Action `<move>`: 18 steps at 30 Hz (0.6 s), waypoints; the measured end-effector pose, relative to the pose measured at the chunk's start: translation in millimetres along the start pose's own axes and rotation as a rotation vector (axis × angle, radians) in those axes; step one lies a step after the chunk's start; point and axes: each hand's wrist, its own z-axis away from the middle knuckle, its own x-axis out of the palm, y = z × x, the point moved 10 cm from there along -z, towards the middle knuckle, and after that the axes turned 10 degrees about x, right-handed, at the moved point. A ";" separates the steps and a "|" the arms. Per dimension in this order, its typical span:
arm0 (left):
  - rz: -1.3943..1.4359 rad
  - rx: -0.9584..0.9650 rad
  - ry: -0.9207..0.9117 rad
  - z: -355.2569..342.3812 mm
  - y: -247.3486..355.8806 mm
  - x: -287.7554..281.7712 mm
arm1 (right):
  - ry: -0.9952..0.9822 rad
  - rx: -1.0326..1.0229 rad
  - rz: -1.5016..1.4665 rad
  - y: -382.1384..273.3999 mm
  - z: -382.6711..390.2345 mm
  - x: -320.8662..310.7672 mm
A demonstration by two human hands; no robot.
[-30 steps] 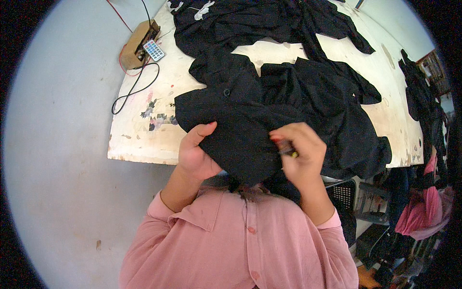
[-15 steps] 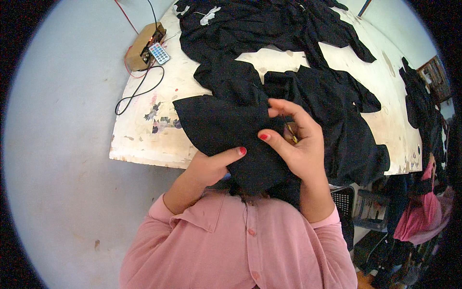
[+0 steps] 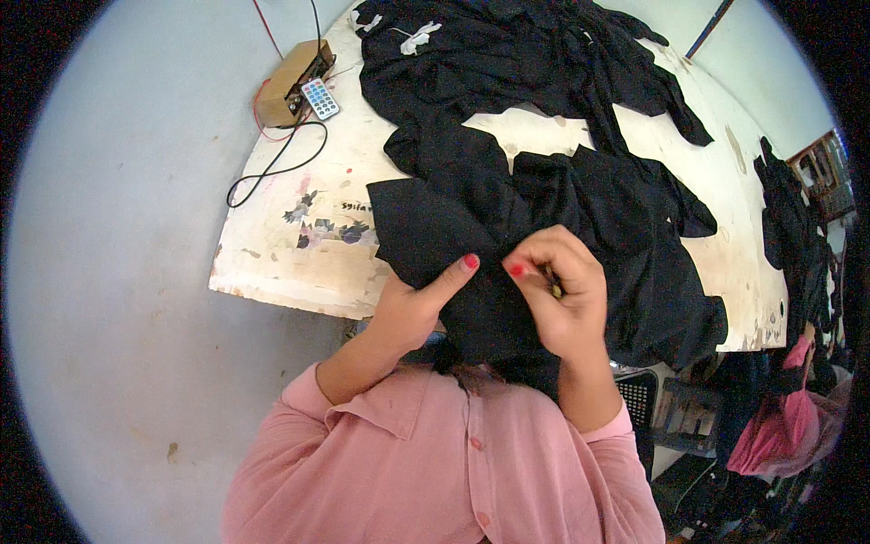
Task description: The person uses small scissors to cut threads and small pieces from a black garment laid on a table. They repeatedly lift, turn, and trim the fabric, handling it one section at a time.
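My left hand (image 3: 410,308) is closed on the near part of a black cloth garment (image 3: 426,218), its thumb lying on top and its fingers hidden underneath. The cloth is raised in front of me at the table's near edge, with a squared-off flap spreading to the left. My right hand (image 3: 564,295) is curled, with thumb and forefinger pinched together at the cloth's surface. Inside its palm sits a small yellow-and-dark tool (image 3: 554,288), mostly covered by the fingers; its shape suggests thread snips, but I cannot tell surely. Whether a thread is in the pinch is too small to see.
More black garments (image 3: 471,63) lie heaped over the pale worn table (image 3: 272,263). At its far left stand a brown box-shaped device (image 3: 294,86) with wires and a small white remote (image 3: 321,99). Dark crates (image 3: 689,412) and pink cloth (image 3: 770,435) are at the lower right.
My right thumb and forefinger, apart before, have come together at the cloth. The left hand has shifted slightly right, and the cloth's flap has turned and narrowed.
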 end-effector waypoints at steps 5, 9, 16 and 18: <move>0.027 0.063 0.057 -2.6 2.4 -2.2 | -0.650 -0.069 -0.516 -35.0 21.4 26.6; 0.170 0.004 -0.009 -2.0 10.4 8.3 | -1.092 0.032 -0.494 -27.0 46.2 34.4; 0.212 -0.034 -0.022 7.7 21.5 12.7 | -0.023 -0.033 0.299 -24.1 11.9 -21.8; 0.086 0.015 -0.014 8.6 28.3 12.3 | 0.115 -0.198 0.468 -40.0 14.5 -22.8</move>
